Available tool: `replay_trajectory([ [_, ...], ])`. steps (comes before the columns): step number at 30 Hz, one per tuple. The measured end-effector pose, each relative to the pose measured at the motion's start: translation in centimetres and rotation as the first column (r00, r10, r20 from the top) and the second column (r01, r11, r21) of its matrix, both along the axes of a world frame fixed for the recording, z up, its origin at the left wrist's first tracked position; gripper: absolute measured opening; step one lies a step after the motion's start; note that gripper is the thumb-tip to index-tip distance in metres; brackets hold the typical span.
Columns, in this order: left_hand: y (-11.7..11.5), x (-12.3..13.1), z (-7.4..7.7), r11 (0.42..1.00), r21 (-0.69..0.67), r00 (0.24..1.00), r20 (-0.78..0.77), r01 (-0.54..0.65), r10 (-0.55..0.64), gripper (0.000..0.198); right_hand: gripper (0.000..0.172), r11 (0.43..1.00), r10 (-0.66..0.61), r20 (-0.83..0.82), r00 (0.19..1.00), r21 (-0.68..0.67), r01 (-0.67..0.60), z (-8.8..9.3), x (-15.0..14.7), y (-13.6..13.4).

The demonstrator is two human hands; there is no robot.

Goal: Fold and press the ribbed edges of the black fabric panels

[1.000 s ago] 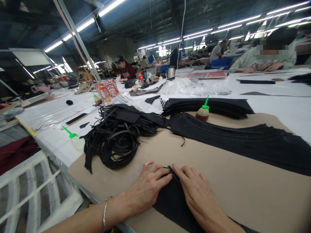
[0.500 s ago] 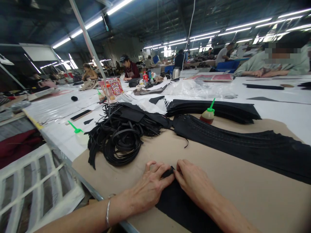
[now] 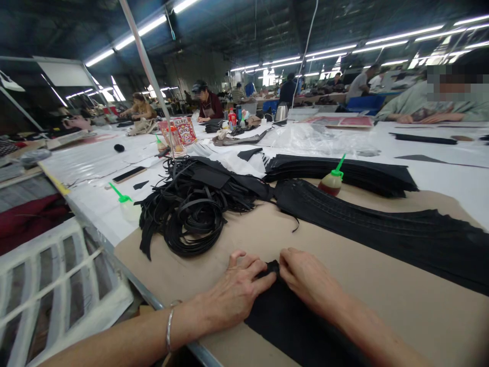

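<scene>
A flat black leather-like panel (image 3: 290, 326) lies on the tan board in front of me, its lower part running out of view. My left hand (image 3: 240, 288) has its fingers closed around the far edge, where a narrow strip is folded up and bunched. Beside it, my right hand (image 3: 305, 275) pinches the same edge at the right corner; its fingertips are partly hidden. Just beyond my hands rests a heap of black strips with a coil (image 3: 194, 224). To the right stretches a stack of long black pieces (image 3: 367, 219).
A squeeze bottle (image 3: 331, 183) with a green spout and brown liquid stands behind the stack. Another green-spouted bottle (image 3: 126, 201) is at the left. A metal table edge (image 3: 145, 290) passes under my left forearm, near a white slatted rack (image 3: 57, 285). Co-workers sit across the tables.
My right hand has shifted slightly away from the left, its fingers curled tighter. The panel's edge between my hands looks more crumpled. The head view has turned slightly left.
</scene>
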State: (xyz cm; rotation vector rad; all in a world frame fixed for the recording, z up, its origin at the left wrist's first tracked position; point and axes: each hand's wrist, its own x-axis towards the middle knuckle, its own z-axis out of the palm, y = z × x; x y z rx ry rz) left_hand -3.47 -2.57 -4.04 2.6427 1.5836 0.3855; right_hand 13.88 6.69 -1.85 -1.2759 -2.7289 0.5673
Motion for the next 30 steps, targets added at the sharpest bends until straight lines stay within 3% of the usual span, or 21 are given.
replay_trajectory([
  [10, 0.0, 0.0, 0.2, 1.000, -0.008, 1.000, -0.003, -0.007, 0.007, 0.042, 0.023, 0.954, 0.071, -0.207, 0.976, -0.273, -0.127, -0.1, 1.4, 2.6],
  [13, 0.0, 0.0, 0.1, 1.000, -0.003, 1.000, 0.001, -0.005, 0.005, 0.043, 0.031, 0.966, 0.059, -0.270, 0.961, -0.229, -0.123, -0.5, 2.3, 2.1],
  [19, 0.0, 0.0, 0.0, 1.000, 0.012, 1.000, 0.022, -0.006, 0.005, 0.041, 0.039, 0.996, 0.086, -0.274, 0.958, -0.001, -0.089, -2.7, 4.3, -1.1],
  [26, -0.1, 0.1, 0.2, 1.000, -0.007, 1.000, 0.024, -0.011, 0.011, 0.041, 0.045, 0.983, 0.120, -0.202, 0.972, -0.112, -0.144, -3.2, 4.9, -2.4],
  [30, -0.1, 0.2, 0.2, 1.000, 0.010, 1.000, 0.000, -0.017, 0.017, 0.043, 0.044, 0.981, 0.166, -0.175, 0.970, -0.074, -0.181, -3.5, 5.0, -2.4],
])
